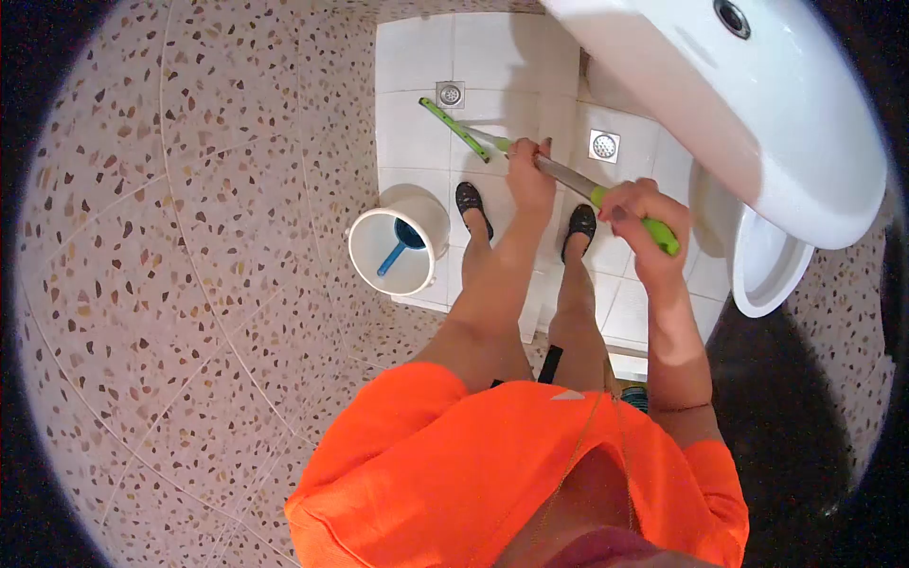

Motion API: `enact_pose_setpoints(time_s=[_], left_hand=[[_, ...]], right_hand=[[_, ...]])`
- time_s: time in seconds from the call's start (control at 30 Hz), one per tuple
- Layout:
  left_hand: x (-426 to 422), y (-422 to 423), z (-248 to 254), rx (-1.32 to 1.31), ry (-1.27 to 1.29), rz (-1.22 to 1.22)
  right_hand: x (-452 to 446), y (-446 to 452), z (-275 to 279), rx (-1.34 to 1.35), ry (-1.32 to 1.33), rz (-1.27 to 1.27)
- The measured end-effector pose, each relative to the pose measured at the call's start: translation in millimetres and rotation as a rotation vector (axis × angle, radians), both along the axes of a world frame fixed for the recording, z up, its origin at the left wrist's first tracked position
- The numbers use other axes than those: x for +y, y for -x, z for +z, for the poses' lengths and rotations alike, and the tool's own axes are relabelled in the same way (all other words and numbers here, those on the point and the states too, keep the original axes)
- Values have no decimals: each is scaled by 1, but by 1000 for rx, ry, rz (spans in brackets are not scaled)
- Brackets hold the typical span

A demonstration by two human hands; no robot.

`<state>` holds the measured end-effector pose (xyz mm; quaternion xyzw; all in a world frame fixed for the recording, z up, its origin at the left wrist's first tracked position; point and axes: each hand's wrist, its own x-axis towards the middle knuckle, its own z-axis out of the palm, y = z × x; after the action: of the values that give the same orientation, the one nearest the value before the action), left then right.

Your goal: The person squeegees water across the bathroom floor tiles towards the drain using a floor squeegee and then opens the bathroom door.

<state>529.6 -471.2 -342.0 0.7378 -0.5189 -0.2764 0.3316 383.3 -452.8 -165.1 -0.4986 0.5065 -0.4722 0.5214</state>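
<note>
A floor squeegee (568, 178) with a silver pole and green parts runs slantwise across the view. Its long green head (454, 130) is low over the white tiles, near a square drain (451, 95); I cannot tell whether it touches them. My left hand (530, 175) is closed around the pole toward the head. Higher on the pole, my right hand (648, 222) wraps round it just above the green end grip (662, 237). Both my feet, in dark shoes, stand on the tiles below my hands.
A white bucket (365, 241) with a blue long-handled dipper (390, 259) inside stands at the left wall. To the right, a white washbasin (748, 104) juts out, with a white oval rim (743, 284) below it. Another drain (604, 146) lies right of centre. Speckled wall tiles (237, 189) rise at left.
</note>
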Motion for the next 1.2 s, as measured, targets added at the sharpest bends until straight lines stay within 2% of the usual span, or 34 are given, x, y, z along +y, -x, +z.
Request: enact_pose_setpoints(time_s=[0.07, 0.13, 0.17, 0.23, 0.3, 0.33, 0.37, 0.43, 0.5, 0.53, 0.57, 0.6, 0.63, 0.7, 0.77, 0.83, 0.93, 1.0, 1.07, 1.13, 1.2], left_hand=[[3, -7, 5, -25, 21, -25], [-5, -13, 21, -111, -146, -139], [-12, -20, 28, -111, -144, -141], [-20, -52, 37, -133, -93, -250], [-51, -100, 38, -160, -61, -413], [-69, -124, 38, -239, -200, -464], [-88, -146, 38, -318, -340, -513], [-114, -196, 11, -362, -288, -710], [-117, -206, -1, -390, -378, -723], [-115, -210, -6, -415, -468, -735], [-103, -208, -14, -413, -479, -737], [-86, -198, -26, -389, -365, -755], [-74, -184, -32, -366, -242, -767], [-47, -148, -19, -316, -253, -758], [-33, -126, -7, -263, -259, -751], [-31, -105, 1, -333, -277, -718], [-4, -52, 18, -316, -248, -702], [33, -4, 42, -297, -292, -795], [74, 48, 34, -318, -337, -885], [105, 83, 37, -333, -284, -830], [117, 94, 27, -351, -237, -780]], right_hand=[[3, -3, 7, -5, 26, -6], [3, -12, 9, -37, 131, -35], [-1, -18, 11, -36, 133, -38], [-8, -37, 20, 90, 280, -7], [-26, -62, 12, 82, 334, 57], [-35, -79, -1, 61, 348, 76], [-44, -100, -16, -8, 311, 132], [-53, -137, -47, -79, 273, 184], [-51, -159, -65, -122, 192, 237], [-44, -160, -67, -125, 188, 234], [-28, -158, -66, -118, 124, 98], [-12, -154, -61, -108, 60, -35], [2, -144, -54, -106, 58, -32], [29, -121, -36, -41, 43, -163], [40, -102, -26, -26, 37, -145], [44, -75, -21, -6, 46, -135], [54, -8, -15, -109, 43, -73], [95, 47, 8, -85, -8, -124], [131, 80, 26, -106, -36, -204], [153, 96, 38, -164, -57, -234], [170, 102, 31, -160, -193, -328]])
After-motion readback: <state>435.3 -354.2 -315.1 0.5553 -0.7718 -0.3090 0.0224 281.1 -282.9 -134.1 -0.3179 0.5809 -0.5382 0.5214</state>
